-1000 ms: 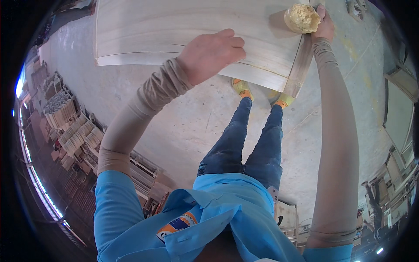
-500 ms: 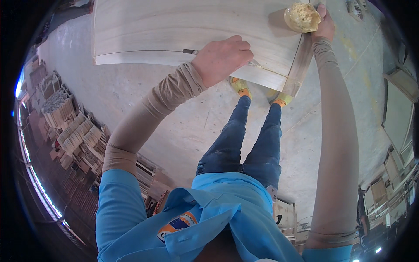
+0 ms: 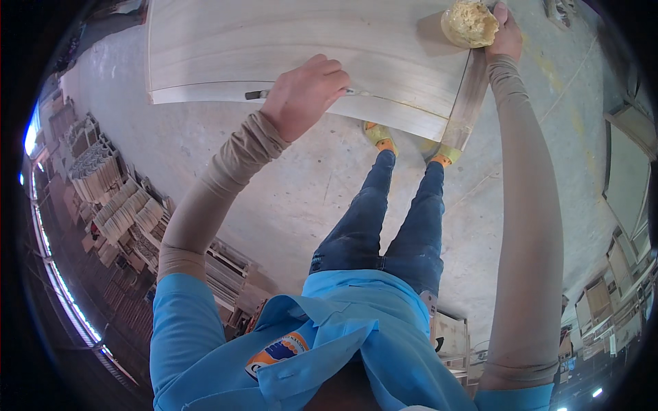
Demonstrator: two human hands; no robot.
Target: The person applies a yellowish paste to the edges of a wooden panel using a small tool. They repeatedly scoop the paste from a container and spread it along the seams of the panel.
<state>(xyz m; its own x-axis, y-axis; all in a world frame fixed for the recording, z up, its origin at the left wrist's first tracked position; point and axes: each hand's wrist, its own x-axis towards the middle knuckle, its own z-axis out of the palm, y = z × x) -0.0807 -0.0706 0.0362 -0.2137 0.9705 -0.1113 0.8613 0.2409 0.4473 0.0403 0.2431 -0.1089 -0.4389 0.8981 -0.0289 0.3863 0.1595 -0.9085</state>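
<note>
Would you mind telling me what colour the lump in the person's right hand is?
The lump is pale yellow, seen best in the head view, held by the right hand.

One panel, one wad, two hands at work.

I count one pale wooden panel (image 3: pixel 308 48), one yellowish wad (image 3: pixel 469 24) resting on it, and one small dark tool (image 3: pixel 258 94) poking out at the panel's near edge. Two hands are on it: the left hand (image 3: pixel 305 96) and the right hand (image 3: pixel 506 34). Two yellow shoes (image 3: pixel 380 135) stand on the floor below. Several stacks of wooden pieces (image 3: pixel 113 205) line the left side, too many to number.
</note>
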